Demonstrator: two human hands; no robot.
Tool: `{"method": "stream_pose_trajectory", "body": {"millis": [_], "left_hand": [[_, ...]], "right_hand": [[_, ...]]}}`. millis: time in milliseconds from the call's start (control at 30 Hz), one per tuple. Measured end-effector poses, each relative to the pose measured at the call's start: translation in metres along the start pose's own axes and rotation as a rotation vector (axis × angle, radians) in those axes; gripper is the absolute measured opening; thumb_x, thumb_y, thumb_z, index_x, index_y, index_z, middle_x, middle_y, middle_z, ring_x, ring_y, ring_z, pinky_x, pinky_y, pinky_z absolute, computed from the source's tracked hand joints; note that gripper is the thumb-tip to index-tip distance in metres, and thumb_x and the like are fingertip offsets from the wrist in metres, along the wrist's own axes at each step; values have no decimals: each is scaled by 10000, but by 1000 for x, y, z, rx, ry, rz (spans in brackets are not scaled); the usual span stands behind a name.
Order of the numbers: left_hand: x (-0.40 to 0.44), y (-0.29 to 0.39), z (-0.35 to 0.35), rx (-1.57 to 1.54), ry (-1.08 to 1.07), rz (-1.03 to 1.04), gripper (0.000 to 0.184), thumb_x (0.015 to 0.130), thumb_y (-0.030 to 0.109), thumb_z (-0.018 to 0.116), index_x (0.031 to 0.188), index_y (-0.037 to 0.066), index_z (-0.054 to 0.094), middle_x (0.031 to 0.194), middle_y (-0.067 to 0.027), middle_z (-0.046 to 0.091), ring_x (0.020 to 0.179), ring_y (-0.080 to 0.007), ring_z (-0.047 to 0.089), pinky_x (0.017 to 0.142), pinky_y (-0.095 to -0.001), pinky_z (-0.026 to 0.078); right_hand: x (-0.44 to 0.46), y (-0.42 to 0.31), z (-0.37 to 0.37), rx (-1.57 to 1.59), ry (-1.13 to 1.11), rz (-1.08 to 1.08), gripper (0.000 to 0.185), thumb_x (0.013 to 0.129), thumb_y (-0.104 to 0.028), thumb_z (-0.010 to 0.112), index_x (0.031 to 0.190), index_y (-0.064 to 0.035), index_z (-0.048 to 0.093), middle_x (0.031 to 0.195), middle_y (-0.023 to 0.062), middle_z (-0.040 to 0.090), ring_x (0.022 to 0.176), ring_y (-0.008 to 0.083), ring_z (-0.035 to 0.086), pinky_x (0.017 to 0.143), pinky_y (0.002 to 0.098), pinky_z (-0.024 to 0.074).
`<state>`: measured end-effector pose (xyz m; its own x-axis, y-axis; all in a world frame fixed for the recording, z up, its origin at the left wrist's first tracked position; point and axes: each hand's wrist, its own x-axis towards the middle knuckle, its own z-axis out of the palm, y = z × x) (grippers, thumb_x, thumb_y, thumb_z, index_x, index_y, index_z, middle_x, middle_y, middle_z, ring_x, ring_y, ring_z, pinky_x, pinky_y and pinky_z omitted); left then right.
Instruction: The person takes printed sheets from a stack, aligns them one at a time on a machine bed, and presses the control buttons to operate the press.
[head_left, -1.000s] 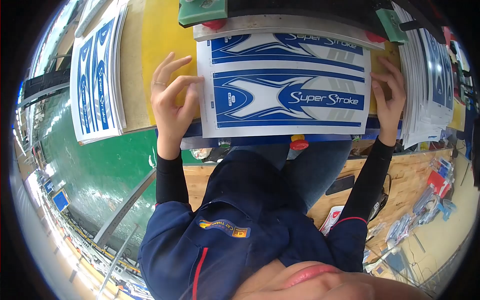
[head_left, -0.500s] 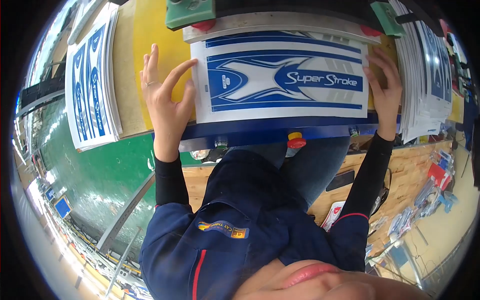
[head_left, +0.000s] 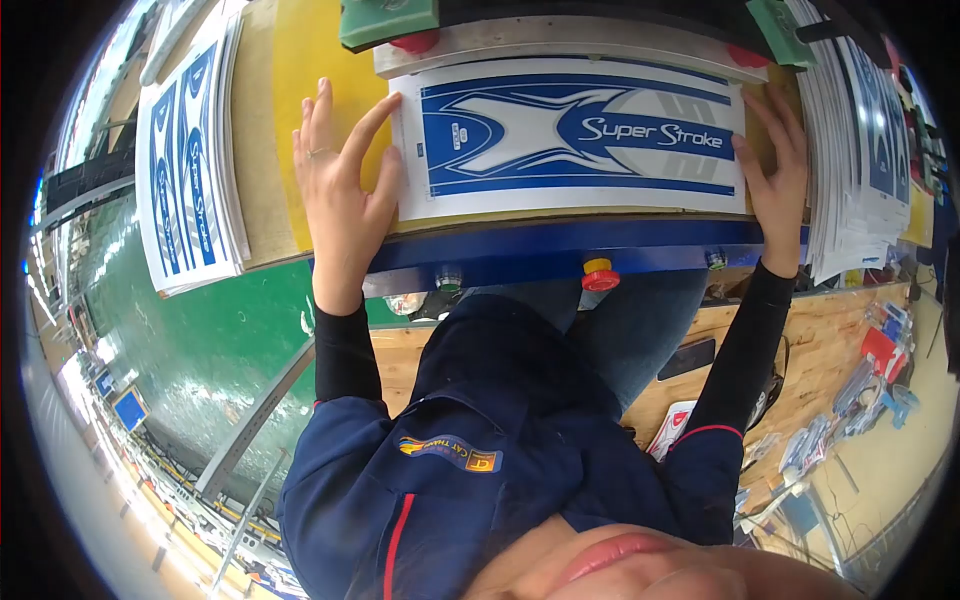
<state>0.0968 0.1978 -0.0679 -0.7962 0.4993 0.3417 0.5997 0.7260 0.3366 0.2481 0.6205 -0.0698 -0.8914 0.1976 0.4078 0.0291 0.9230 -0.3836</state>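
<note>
A white sheet printed in blue with "Super Stroke" [head_left: 515, 135] lies flat on the machine's work surface, its far edge at or under a metal bar [head_left: 570, 48]. At the sheet's left edge, my left hand [head_left: 345, 190] is open, fingers spread, with thumb and index fingertips touching the margin. My right hand [head_left: 775, 170] is also open at the right edge, its thumb against the border and its fingers stretched forward beside it. Neither hand is closed around the sheet.
A stack of similar printed sheets [head_left: 190, 170] lies on the left, another stack [head_left: 850, 170] on the right. A red button with a yellow collar [head_left: 599, 274] projects from the blue front panel [head_left: 500, 248]. Green blocks [head_left: 390, 22] flank the bar.
The sheet has slid away from me, farther toward the metal bar, so less of its far blue strip shows. Both hands have moved forward with it, fingers still spread.
</note>
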Motion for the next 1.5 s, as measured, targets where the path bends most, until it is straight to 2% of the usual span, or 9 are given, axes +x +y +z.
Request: {"method": "stream_pose_trajectory", "body": {"millis": [400, 567, 1200, 1500], "left_hand": [[2, 1, -2, -40, -10, -5, 461, 864, 201, 631, 1317, 281, 661, 1580, -212, 377, 1484, -428, 305, 1214, -574, 198], [0, -3, -1, -3, -20, 8, 450, 887, 194, 610, 1323, 289, 663, 1575, -213, 385, 1480, -425, 312, 1219, -575, 190], [2, 1, -4, -16, -28, -4, 435, 886, 179, 611, 1303, 278, 683, 1538, -193, 451, 1458, -427, 355, 1218, -556, 200], [2, 0, -3, -16, -28, -12, 419, 885, 182, 624, 1292, 254, 689, 1529, -179, 463, 1461, -404, 360, 1221, -547, 202]], "right_hand": [[0, 1, -1, -18, -27, 0, 439, 921, -342, 682, 1344, -227, 666, 1502, 154, 507, 1382, 362, 475, 1161, 492, 358], [1, 0, 0, -20, -30, 17, 434, 945, -380, 650, 1356, -242, 657, 1509, 145, 504, 1388, 364, 468, 1170, 505, 343], [3, 1, -2, -34, -15, -30, 412, 905, -257, 684, 1312, -195, 671, 1472, 176, 531, 1356, 379, 496, 1145, 449, 377], [3, 0, -2, -2, -10, -32, 420, 881, -251, 700, 1293, -176, 667, 1469, 167, 534, 1362, 384, 484, 1149, 460, 371]]}}
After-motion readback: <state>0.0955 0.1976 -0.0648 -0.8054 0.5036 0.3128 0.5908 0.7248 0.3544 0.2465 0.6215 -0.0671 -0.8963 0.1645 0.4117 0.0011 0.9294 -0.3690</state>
